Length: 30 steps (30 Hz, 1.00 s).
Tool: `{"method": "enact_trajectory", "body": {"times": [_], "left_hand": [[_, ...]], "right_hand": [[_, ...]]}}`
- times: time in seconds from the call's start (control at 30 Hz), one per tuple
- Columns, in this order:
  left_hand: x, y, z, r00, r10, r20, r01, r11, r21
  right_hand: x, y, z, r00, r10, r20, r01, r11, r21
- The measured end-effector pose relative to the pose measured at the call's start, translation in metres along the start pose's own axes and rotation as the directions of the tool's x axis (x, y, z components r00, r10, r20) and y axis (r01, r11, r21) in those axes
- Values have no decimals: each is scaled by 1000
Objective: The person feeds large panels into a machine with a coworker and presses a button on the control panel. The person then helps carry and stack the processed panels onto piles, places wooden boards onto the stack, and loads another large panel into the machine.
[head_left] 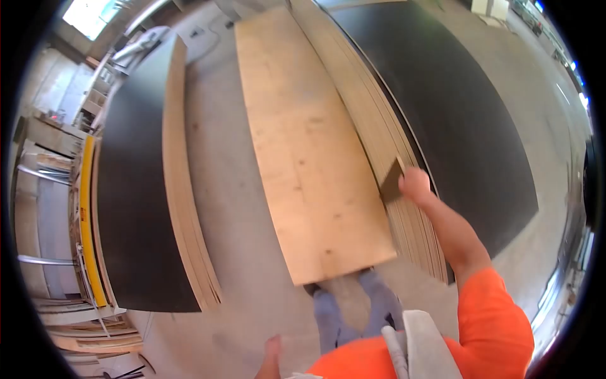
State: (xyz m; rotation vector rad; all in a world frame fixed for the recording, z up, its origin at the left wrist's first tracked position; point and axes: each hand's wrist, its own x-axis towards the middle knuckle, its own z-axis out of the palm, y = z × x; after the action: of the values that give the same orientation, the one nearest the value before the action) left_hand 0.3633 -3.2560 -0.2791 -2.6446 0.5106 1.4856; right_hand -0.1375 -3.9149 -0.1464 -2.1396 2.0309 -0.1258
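Observation:
My right hand [415, 184] is closed around a small flat brown piece of board [392, 182], which has a pale edge. It is held against or just over the layered side of a stack of plywood sheets [353, 101] with a black top face [435, 95]. Left of that stack lies a long pale plywood panel [309, 164], its near end by my feet. Low in the view hangs my left hand [273, 348], away from the boards; its fingers are blurred and I cannot make out their pose.
A second black-faced plywood stack [139, 170] stands at the left, with bare concrete floor [221, 151] between it and the pale panel. Beyond it are a yellow beam [90, 221] and a rack with timber strips [95, 341]. A cable [214, 44] lies on the floor at the back.

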Motion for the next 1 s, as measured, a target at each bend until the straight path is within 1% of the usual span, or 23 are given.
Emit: {"method": "enact_trajectory", "body": {"times": [0.03,0.07,0.1,0.13,0.17,0.23,0.27,0.3,0.33,0.37,0.4,0.43,0.47,0.53,0.57,0.6,0.67,0.7,0.73,0.77,0.83,0.9,1.0], "left_hand": [[-28,-21,-7,987,-159,19,160,983,-95],[-56,-49,-12,948,-317,38,318,929,-191],[-95,-60,-24,884,-463,55,459,844,-278],[-116,-70,-29,836,-544,75,532,770,-351],[-124,-76,-24,822,-557,121,553,727,-408],[-126,-96,-1,826,-510,239,555,663,-501],[-118,-98,14,840,-452,302,541,638,-548],[-108,-89,29,864,-368,342,503,641,-580],[-110,-56,32,895,-281,347,441,677,-590],[-109,-19,37,929,-195,315,353,727,-589],[-116,33,35,954,-108,281,260,766,-588],[-118,72,35,974,-49,220,165,819,-550],[-115,103,33,987,23,158,61,860,-507],[-110,143,19,981,97,165,13,825,-565],[-111,151,15,977,132,170,-6,807,-591],[-111,152,11,979,128,161,-4,796,-606],[-106,153,0,983,123,139,-7,772,-635],[-107,151,-5,988,82,128,21,759,-651],[-111,147,-10,992,42,118,48,743,-667],[-113,142,-14,994,0,107,73,726,-684],[-106,114,-17,989,-46,137,125,749,-650],[-107,90,-16,984,-99,151,173,755,-632],[-111,75,-13,974,-160,160,225,740,-634]], "right_hand": [[4,6,5,998,38,51,-38,999,-8],[0,9,13,997,71,36,-70,997,-14],[3,8,13,995,96,-3,-96,995,-16],[3,7,15,994,110,-15,-110,994,-13],[5,2,12,992,120,-33,-121,993,-11],[7,0,11,991,135,-12,-135,991,-22],[7,-3,8,990,142,-5,-142,990,-24],[11,-7,6,989,147,-5,-147,989,-21],[13,-6,6,988,155,25,-153,987,-54],[10,-5,6,985,171,29,-168,983,-68],[8,-4,6,982,186,30,-183,980,-82],[5,-3,6,979,203,33,-199,975,-98],[4,-3,3,966,242,94,-224,960,-166],[-2,-7,-13,982,186,37,-178,970,-163],[-7,-7,-23,987,160,12,-155,974,-164],[-8,-6,-30,995,97,-18,-99,975,-201],[-12,-1,-46,992,113,-56,-122,970,-209],[-13,3,-51,990,121,-75,-135,968,-212],[-15,9,-47,982,162,-100,-177,970,-168],[-16,11,-44,985,145,-89,-158,973,-167],[-18,12,-37,992,110,-67,-119,980,-161],[-21,17,-28,990,117,-77,-128,981,-149],[-24,10,-30,988,132,-78,-142,979,-147]]}}
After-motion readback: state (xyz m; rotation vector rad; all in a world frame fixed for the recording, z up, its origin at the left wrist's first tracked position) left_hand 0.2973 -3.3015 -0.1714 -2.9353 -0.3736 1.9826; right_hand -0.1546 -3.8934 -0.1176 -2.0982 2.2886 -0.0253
